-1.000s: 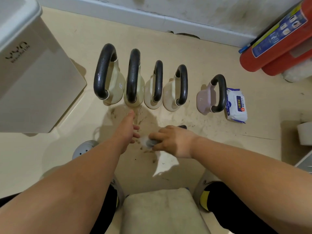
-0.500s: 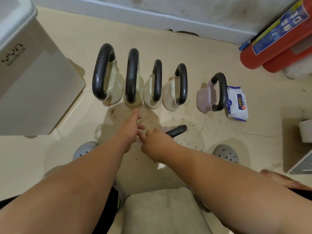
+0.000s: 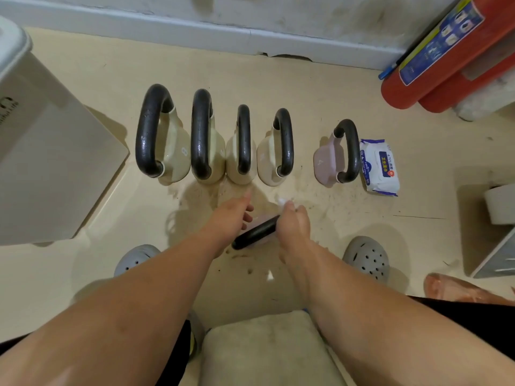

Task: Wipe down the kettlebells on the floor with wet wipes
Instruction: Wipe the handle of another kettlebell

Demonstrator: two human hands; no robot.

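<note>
While the smooth beige floor (image 3: 306, 87) is spreading across the whole frame, showing damp smears and dark grit at centre, a boxy white plastic bin (image 3: 55, 162) is filling the upper left and two glossy red extinguishers (image 3: 446, 68) are leaning in the upper right. Across the middle, four cream kettlebells (image 3: 178, 160) are standing in a row, shrinking left to right, with a smaller pink kettlebell (image 3: 324, 162) and a soft foil wipes pack (image 3: 380, 167) just to their right. Their thick black loop handles are glistening with droplets, so I am judging these five as probably wiped already, though the wide lens is making that hard to confirm. A sixth kettlebell (image 3: 256, 232), small and pinkish, is lying at lower centre and looks like the last one left. The left hand (image 3: 231, 215) is hovering beside it, fingers loose and gripping nothing, while the right hand (image 3: 294, 228) is curling over its matte handle and pinching a crumpled white wipe (image 3: 281, 201).
</note>
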